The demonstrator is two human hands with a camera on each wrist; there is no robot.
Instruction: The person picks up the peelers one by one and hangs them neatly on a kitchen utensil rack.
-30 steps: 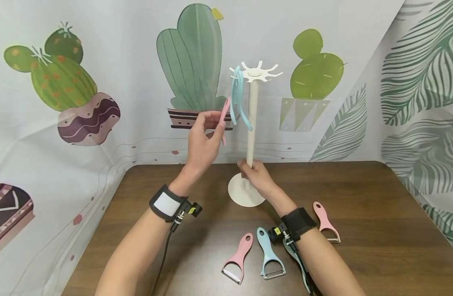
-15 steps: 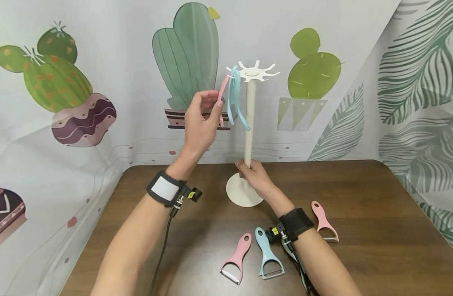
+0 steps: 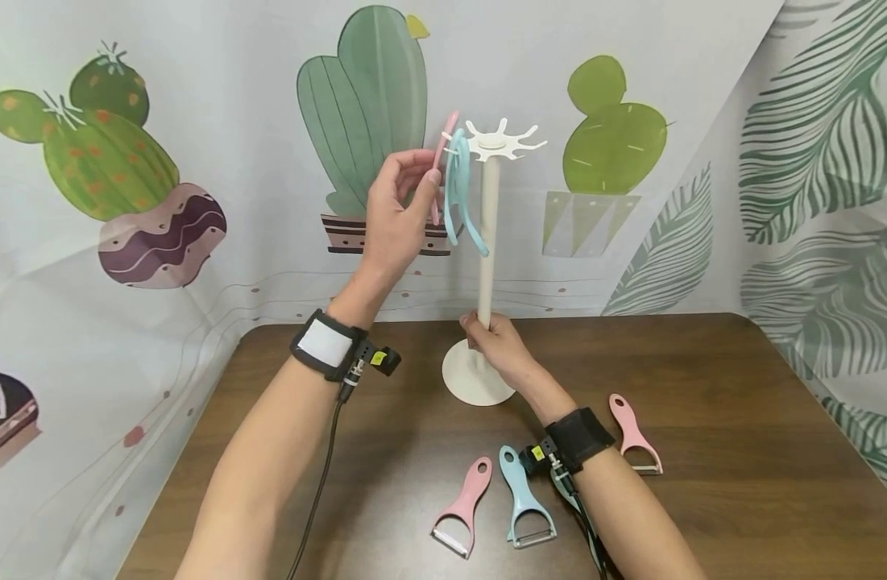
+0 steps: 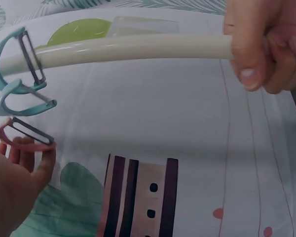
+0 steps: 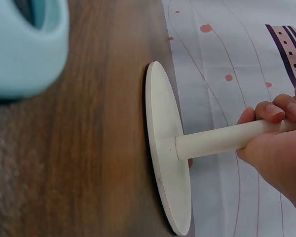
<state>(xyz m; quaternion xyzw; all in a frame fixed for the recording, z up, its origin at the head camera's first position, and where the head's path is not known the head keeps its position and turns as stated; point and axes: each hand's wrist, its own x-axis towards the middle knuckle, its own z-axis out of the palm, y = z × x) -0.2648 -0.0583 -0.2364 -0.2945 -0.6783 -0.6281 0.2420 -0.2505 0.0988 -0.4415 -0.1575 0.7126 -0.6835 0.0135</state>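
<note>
Black wristbands [image 3: 579,439], small cameras [image 3: 387,362], black cables [image 3: 347,391]

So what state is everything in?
White hooked stand: upright, gripped by the right hand
Pink plastic peeler: pinched by the left hand, hooking unclear
Two light-blue plastic peelers: hanging from the stand
Nearer pink peeler: lying on the brown wooden table
Farther pink peeler: lying there too
Lower light-blue peeler: also lying there
Pale blue-green peeler: mostly behind the right forearm

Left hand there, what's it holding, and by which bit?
The left hand pinches a pink peeler around its middle, with the blade end pointing down.
</note>
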